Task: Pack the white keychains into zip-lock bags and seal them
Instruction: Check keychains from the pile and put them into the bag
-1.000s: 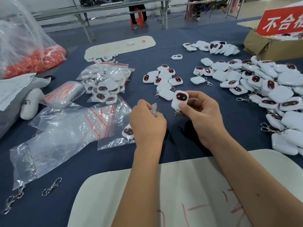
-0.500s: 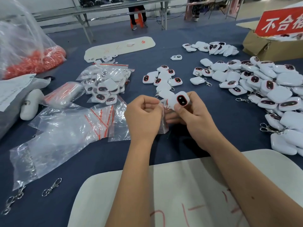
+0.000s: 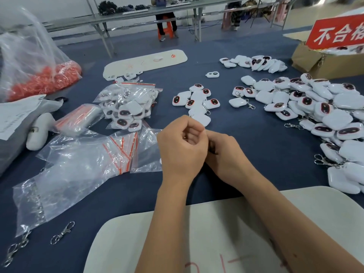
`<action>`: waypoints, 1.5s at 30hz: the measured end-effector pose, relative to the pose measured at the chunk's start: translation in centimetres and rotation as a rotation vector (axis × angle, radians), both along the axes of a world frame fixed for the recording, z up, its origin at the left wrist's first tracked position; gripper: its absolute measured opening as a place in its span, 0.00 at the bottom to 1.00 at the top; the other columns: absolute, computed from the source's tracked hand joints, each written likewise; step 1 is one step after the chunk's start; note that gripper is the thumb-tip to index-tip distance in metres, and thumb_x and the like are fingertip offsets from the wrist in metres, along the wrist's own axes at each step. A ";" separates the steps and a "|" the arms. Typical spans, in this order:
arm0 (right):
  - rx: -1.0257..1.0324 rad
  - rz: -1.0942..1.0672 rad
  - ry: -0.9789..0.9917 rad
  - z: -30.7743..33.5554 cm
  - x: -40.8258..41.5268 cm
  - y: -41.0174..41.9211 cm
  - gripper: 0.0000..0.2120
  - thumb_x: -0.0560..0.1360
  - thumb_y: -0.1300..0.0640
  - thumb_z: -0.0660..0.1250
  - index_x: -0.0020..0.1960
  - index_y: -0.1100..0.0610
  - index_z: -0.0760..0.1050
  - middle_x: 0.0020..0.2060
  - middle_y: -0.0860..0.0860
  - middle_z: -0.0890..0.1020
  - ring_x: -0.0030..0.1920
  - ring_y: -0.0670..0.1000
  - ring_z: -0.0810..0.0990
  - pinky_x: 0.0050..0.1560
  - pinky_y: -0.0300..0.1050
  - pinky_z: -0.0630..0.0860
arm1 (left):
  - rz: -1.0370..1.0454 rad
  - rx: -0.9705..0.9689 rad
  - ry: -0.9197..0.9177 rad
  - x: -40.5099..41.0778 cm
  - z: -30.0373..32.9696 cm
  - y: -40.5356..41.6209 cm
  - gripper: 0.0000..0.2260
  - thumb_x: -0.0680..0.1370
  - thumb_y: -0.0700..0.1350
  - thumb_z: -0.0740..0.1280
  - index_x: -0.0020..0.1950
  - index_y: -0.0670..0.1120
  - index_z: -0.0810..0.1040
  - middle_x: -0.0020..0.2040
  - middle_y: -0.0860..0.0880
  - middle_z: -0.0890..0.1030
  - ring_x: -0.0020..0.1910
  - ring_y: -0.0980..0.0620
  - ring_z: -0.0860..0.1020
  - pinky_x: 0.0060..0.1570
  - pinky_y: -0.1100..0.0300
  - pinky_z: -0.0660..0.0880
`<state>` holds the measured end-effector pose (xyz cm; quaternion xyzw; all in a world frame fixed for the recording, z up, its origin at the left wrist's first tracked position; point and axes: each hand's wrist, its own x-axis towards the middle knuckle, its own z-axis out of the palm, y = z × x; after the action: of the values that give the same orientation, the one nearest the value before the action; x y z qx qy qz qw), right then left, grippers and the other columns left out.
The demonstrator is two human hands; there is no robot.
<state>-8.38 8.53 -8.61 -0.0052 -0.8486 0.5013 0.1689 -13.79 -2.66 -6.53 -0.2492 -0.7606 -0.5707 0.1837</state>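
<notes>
Keychains not visible in either hand: left hand and right hand curl together at centre, contents hidden, grip unclear. Empty zip-lock bags at 9 o'clock, loose keychains at 2 o'clock. Risk: blind sealing could leave the zip half-closed.

Table covered in dark blue cloth. Beyond: long grey metal benches on angled legs, orange stool beneath, pale wall behind, grey floor. Even indoor light.
</notes>
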 end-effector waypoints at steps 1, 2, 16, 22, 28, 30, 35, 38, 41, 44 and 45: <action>-0.025 0.002 -0.002 -0.1 -0.1 0.0 0.11 0.78 0.69 0.68 0.58 0.59 0.81 0.42 0.54 0.88 0.45 0.54 0.87 0.53 0.55 0.82 | -0.005 0.029 -0.030 0.0 -0.1 0.0 0.09 0.70 0.33 0.73 0.38 0.46 0.80 0.34 0.54 0.81 0.32 0.53 0.79 0.32 0.70 0.72; -0.049 -0.003 -0.005 -0.1 -0.2 -0.1 0.13 0.77 0.69 0.69 0.59 0.59 0.81 0.40 0.53 0.87 0.43 0.53 0.87 0.52 0.55 0.82 | -0.007 0.061 -0.053 0.0 0.0 0.0 0.09 0.69 0.34 0.73 0.38 0.48 0.80 0.34 0.54 0.82 0.32 0.54 0.79 0.33 0.70 0.73; -0.044 0.007 0.014 -0.9 0.2 -0.1 0.11 0.76 0.73 0.69 0.47 0.61 0.85 0.38 0.52 0.87 0.40 0.56 0.85 0.48 0.56 0.82 | 0.080 0.222 -0.077 0.1 0.2 0.3 0.12 0.70 0.31 0.72 0.38 0.48 0.79 0.32 0.55 0.79 0.30 0.58 0.77 0.33 0.67 0.73; -0.023 0.127 -0.013 -0.5 0.3 -0.1 0.17 0.75 0.78 0.63 0.51 0.61 0.85 0.51 0.54 0.86 0.52 0.54 0.86 0.56 0.54 0.81 | 0.103 0.238 -0.067 -0.1 -0.1 0.5 0.11 0.71 0.34 0.72 0.39 0.50 0.79 0.34 0.54 0.81 0.31 0.54 0.79 0.34 0.66 0.74; 0.286 -0.600 0.013 0.0 -1.5 3.1 0.16 0.75 0.67 0.65 0.56 0.53 0.84 0.51 0.48 0.86 0.57 0.54 0.78 0.55 0.42 0.72 | 0.034 0.121 -0.093 -0.5 -0.8 1.0 0.11 0.72 0.34 0.72 0.38 0.49 0.79 0.32 0.54 0.79 0.29 0.57 0.75 0.32 0.67 0.72; 0.569 -0.659 -0.165 -0.2 -3.1 5.0 0.18 0.78 0.60 0.68 0.68 0.54 0.78 0.66 0.55 0.79 0.69 0.60 0.68 0.63 0.51 0.70 | -0.052 -0.050 -0.119 -0.4 -1.3 1.3 0.08 0.72 0.36 0.71 0.39 0.49 0.79 0.32 0.54 0.79 0.31 0.56 0.76 0.34 0.64 0.74; 0.667 -0.585 -0.552 0.0 -6.0 8.5 0.25 0.86 0.46 0.56 0.82 0.43 0.58 0.84 0.58 0.54 0.82 0.66 0.50 0.79 0.65 0.52 | -0.107 -0.392 -0.156 0.1 -2.3 2.1 0.04 0.74 0.37 0.69 0.41 0.45 0.80 0.36 0.53 0.81 0.37 0.50 0.78 0.44 0.48 0.77; 0.650 -0.606 -0.386 -0.4 -6.2 8.9 0.17 0.84 0.48 0.63 0.71 0.50 0.73 0.72 0.59 0.72 0.72 0.65 0.67 0.71 0.61 0.64 | -0.001 -0.366 -0.166 0.0 -2.2 2.1 0.05 0.75 0.38 0.68 0.39 0.45 0.78 0.35 0.52 0.80 0.37 0.50 0.78 0.44 0.47 0.77; 0.623 -0.696 -0.216 -0.6 -5.8 8.6 0.13 0.79 0.49 0.72 0.56 0.57 0.76 0.59 0.58 0.77 0.61 0.62 0.73 0.59 0.58 0.71 | 0.063 -0.317 -0.217 -0.5 -2.0 1.7 0.06 0.76 0.40 0.68 0.39 0.46 0.79 0.36 0.52 0.81 0.38 0.51 0.79 0.45 0.49 0.77; 0.661 -0.639 -0.238 -0.5 -6.3 8.9 0.24 0.80 0.50 0.71 0.71 0.58 0.71 0.71 0.60 0.72 0.70 0.63 0.68 0.65 0.60 0.71 | 0.052 -0.249 -0.278 -0.5 -1.9 1.5 0.06 0.76 0.39 0.68 0.39 0.46 0.80 0.36 0.52 0.81 0.38 0.52 0.79 0.45 0.50 0.79; 0.667 -0.552 -0.280 -0.4 -6.7 9.2 0.26 0.82 0.51 0.68 0.78 0.56 0.66 0.77 0.58 0.66 0.75 0.63 0.63 0.69 0.61 0.68 | 0.049 -0.238 -0.288 -0.5 -1.9 1.4 0.06 0.76 0.39 0.68 0.40 0.46 0.80 0.36 0.52 0.82 0.38 0.52 0.79 0.45 0.50 0.79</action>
<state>-15.07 17.70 -8.99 -0.2442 -0.9452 0.1314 0.1721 -14.30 -1.21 -8.46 -0.1662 -0.8470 -0.5018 0.0560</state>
